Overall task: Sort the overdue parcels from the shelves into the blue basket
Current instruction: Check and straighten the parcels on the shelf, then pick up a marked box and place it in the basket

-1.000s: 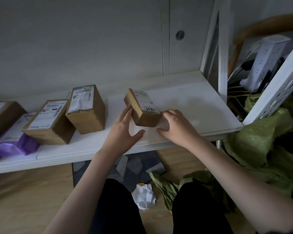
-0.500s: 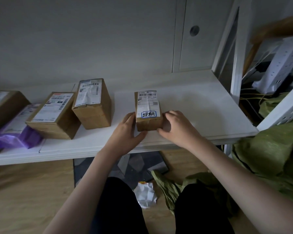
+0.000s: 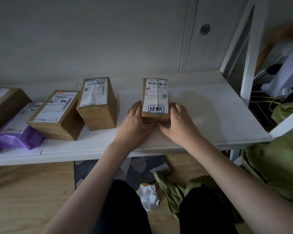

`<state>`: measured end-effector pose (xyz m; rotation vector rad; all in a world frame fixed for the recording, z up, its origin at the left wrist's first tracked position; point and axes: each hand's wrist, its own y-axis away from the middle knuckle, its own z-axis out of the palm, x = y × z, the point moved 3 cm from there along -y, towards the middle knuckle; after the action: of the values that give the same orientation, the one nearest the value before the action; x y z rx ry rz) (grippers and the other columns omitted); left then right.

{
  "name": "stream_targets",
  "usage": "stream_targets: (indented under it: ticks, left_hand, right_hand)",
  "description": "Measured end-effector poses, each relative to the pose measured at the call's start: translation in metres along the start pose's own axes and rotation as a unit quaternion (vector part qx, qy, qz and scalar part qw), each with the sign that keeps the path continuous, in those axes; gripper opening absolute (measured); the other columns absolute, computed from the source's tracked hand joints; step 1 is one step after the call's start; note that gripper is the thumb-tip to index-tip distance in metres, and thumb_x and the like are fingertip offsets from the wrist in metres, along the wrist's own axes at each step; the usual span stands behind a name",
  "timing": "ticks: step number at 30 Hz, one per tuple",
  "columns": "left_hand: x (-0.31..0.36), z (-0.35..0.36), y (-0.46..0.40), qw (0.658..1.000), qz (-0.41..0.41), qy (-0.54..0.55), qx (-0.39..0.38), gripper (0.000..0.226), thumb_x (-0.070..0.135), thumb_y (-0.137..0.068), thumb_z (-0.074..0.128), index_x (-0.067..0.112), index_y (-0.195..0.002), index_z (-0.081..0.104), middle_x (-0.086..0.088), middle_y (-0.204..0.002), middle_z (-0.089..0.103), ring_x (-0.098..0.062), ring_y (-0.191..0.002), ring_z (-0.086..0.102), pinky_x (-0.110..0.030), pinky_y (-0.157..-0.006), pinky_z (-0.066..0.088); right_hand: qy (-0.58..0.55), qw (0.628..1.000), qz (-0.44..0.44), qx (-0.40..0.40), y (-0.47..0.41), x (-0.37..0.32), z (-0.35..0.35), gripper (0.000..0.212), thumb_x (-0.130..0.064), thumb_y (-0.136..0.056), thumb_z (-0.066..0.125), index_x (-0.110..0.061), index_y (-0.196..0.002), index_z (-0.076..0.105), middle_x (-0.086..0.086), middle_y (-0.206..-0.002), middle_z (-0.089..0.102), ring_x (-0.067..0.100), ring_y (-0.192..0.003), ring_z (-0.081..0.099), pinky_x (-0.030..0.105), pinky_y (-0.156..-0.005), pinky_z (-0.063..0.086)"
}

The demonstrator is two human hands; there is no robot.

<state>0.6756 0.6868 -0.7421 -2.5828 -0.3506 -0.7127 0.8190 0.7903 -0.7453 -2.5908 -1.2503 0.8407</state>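
A white shelf [image 3: 210,115] is seen with bare surface to the right of the parcels, ended by a white upright [image 3: 249,65]. Three cardboard boxes [image 3: 98,105] and a purple bag [image 3: 15,132] are lined up leftward, the farthest cut off by the frame. A small labelled parcel [image 3: 155,100] near the front edge is gripped by the left hand [image 3: 134,125] and right hand [image 3: 178,122], fingers curled round its sides, thumbs met below.
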Motion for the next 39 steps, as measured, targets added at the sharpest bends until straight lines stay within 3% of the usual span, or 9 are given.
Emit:
stream_targets:
  ticks: [2, 6, 13, 18, 23, 27, 32, 36, 39]
  left_hand:
    - [0.012, -0.004, 0.014, 0.998, 0.042, 0.009, 0.042, 0.071, 0.033, -0.094, 0.067, 0.012, -0.154, 0.035, -0.006, -0.154, 0.04, -0.021, -0.144, 0.038, -0.034, -0.117, 0.037]
    - [0.026, -0.007, 0.035, 0.995, 0.068, 0.024, 0.069, 0.069, 0.028, -0.096, 0.065, 0.007, -0.154, 0.034, -0.006, -0.154, 0.038, -0.02, -0.145, 0.037, -0.039, -0.113, 0.041]
    - [0.035, -0.009, 0.045, 0.995, 0.069, 0.023, 0.074, 0.071, 0.024, -0.096, 0.066, 0.006, -0.155, 0.032, -0.008, -0.156, 0.036, -0.021, -0.147, 0.034, -0.04, -0.113, 0.042]
    - [0.039, -0.039, 0.06, 0.994, 0.054, -0.007, 0.098, 0.071, 0.025, -0.097, 0.063, 0.006, -0.156, 0.03, -0.007, -0.16, 0.033, -0.023, -0.153, 0.023, -0.049, -0.116, 0.038]
    - [0.039, -0.101, 0.094, 0.988, 0.006, -0.013, 0.154, 0.069, 0.027, -0.096, 0.065, 0.008, -0.155, 0.033, -0.004, -0.158, 0.034, -0.019, -0.151, 0.026, -0.046, -0.117, 0.037]
    - [0.039, -0.161, 0.133, 0.983, -0.015, -0.078, 0.166, 0.076, 0.026, -0.095, 0.065, 0.004, -0.157, 0.028, -0.01, -0.162, 0.028, -0.022, -0.154, 0.019, -0.046, -0.121, 0.03]
    - [0.027, -0.221, 0.176, 0.968, -0.045, -0.1, 0.225, 0.079, 0.017, -0.091, 0.069, -0.004, -0.155, 0.027, -0.016, -0.161, 0.029, -0.025, -0.154, 0.019, -0.046, -0.122, 0.029]
    - [0.002, -0.268, 0.228, 0.939, -0.064, -0.094, 0.325, 0.073, 0.009, -0.089, 0.07, -0.012, -0.148, 0.033, -0.022, -0.154, 0.038, -0.029, -0.151, 0.029, -0.04, -0.121, 0.032]
    - [-0.005, -0.317, 0.259, 0.92, -0.074, -0.1, 0.371, 0.072, 0.003, -0.084, 0.072, -0.015, -0.145, 0.036, -0.024, -0.15, 0.041, -0.032, -0.149, 0.033, -0.042, -0.12, 0.034]
  right_hand:
    - [-0.003, 0.998, -0.031, 0.055, 0.011, -0.006, -0.008, 0.072, -0.029, -0.082, 0.079, 0.003, -0.139, 0.049, 0.016, -0.134, 0.052, 0.03, -0.128, 0.046, 0.035, -0.106, 0.046]
    - [-0.001, 0.994, -0.06, 0.095, 0.032, -0.015, -0.019, 0.074, -0.026, -0.084, 0.077, 0.004, -0.143, 0.046, 0.016, -0.142, 0.048, 0.026, -0.136, 0.043, 0.024, -0.112, 0.037]
    - [-0.012, 0.994, -0.064, 0.09, 0.039, -0.018, -0.026, 0.074, -0.027, -0.083, 0.079, 0.002, -0.143, 0.047, 0.014, -0.14, 0.05, 0.024, -0.134, 0.043, 0.022, -0.109, 0.037]
    - [-0.033, 0.993, -0.084, 0.074, 0.036, -0.048, -0.037, 0.075, -0.027, -0.082, 0.078, -0.001, -0.145, 0.046, 0.013, -0.142, 0.05, 0.023, -0.135, 0.043, 0.02, -0.11, 0.035]
    - [-0.069, 0.983, -0.153, 0.073, 0.034, -0.111, -0.044, 0.077, -0.038, -0.086, 0.073, -0.002, -0.147, 0.044, 0.012, -0.144, 0.049, 0.022, -0.136, 0.043, 0.018, -0.111, 0.031]
    - [-0.137, 0.965, -0.212, 0.073, 0.039, -0.165, -0.047, 0.07, -0.039, -0.09, 0.072, -0.002, -0.145, 0.048, 0.014, -0.139, 0.052, 0.023, -0.133, 0.046, 0.015, -0.114, 0.03]
    - [-0.199, 0.947, -0.252, 0.016, 0.037, -0.24, -0.034, 0.069, -0.048, -0.094, 0.062, -0.007, -0.148, 0.047, 0.01, -0.144, 0.05, 0.022, -0.137, 0.045, 0.039, -0.112, 0.044]
    - [-0.23, 0.926, -0.3, -0.01, 0.04, -0.318, -0.012, 0.069, -0.047, -0.095, 0.067, -0.005, -0.146, 0.048, 0.011, -0.141, 0.053, 0.021, -0.134, 0.048, 0.032, -0.114, 0.041]
    - [-0.236, 0.908, -0.345, -0.031, 0.046, -0.382, -0.008, 0.07, -0.044, -0.098, 0.066, 0.001, -0.148, 0.046, 0.017, -0.147, 0.049, 0.027, -0.142, 0.042, 0.04, -0.117, 0.038]
